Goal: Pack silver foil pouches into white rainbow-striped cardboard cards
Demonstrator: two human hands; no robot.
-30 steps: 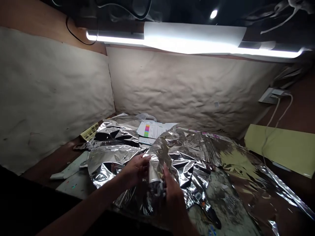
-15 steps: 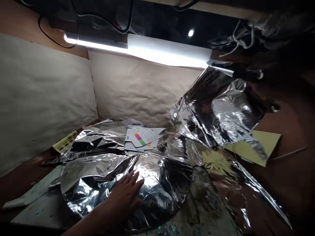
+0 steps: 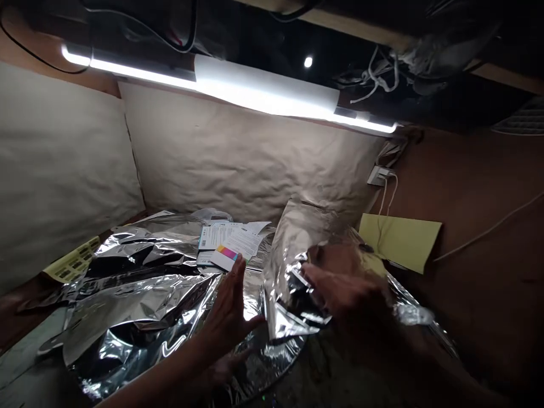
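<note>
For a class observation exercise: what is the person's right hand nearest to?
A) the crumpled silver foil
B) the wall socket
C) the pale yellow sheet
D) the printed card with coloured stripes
A: the right hand is against the raised fold of crumpled silver foil, its fingers reaching over the fold.
</note>
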